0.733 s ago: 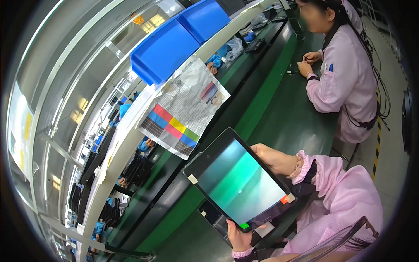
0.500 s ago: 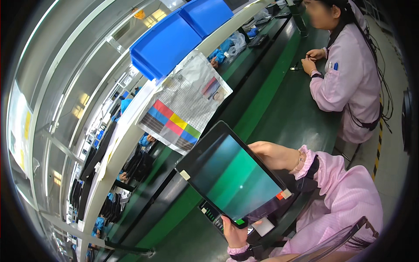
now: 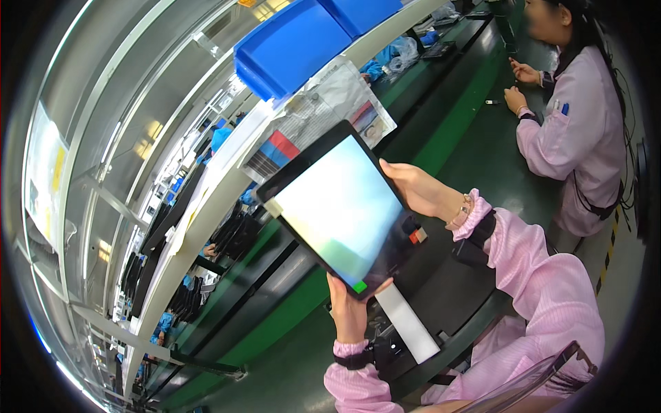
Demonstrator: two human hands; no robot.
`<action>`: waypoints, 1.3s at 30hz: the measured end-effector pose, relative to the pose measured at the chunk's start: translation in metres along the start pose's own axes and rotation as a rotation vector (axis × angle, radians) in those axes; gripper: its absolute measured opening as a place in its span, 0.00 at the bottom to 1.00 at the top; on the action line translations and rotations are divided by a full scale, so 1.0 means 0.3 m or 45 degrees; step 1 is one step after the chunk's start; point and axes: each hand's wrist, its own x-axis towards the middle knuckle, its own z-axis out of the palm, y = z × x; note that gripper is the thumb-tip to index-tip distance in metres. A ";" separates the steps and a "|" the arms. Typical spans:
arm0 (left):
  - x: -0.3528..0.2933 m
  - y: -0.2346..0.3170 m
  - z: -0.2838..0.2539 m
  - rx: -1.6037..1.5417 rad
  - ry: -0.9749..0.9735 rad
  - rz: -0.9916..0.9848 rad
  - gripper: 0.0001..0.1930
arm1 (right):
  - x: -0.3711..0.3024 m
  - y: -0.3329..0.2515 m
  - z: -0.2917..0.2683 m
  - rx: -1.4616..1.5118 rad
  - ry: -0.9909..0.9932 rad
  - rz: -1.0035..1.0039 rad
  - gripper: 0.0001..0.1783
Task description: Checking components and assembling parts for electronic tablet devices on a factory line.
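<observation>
Left hand (image 3: 349,315) and right hand (image 3: 425,194) closed on a tablet (image 3: 341,212)

An edge and lower corner are gripped, probably so the lit screen (image 3: 330,196) is unobscured. The tablet is held tilted above a white block (image 3: 409,326); beyond, a green bench (image 3: 471,146) is seen.

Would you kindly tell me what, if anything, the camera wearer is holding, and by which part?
A black-framed tablet: the left hand holds its bottom corner beside the green mark, the right hand its upper-right edge.
</observation>
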 end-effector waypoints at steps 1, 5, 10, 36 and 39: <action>0.027 0.003 0.004 0.013 0.006 0.003 0.28 | 0.017 -0.006 0.000 -0.044 0.042 -0.017 0.21; 0.103 0.010 -0.039 -0.052 -0.133 0.040 0.28 | 0.096 -0.001 -0.002 0.014 0.029 -0.036 0.23; 0.142 0.024 -0.036 0.028 -0.030 -0.006 0.36 | 0.146 0.020 -0.031 0.052 0.025 -0.035 0.25; 0.184 -0.021 -0.056 0.027 -0.026 -0.061 0.40 | 0.177 0.040 -0.062 0.095 0.084 -0.067 0.23; 0.157 -0.005 -0.042 0.087 -0.028 -0.081 0.38 | 0.139 0.028 -0.028 0.055 0.194 -0.090 0.23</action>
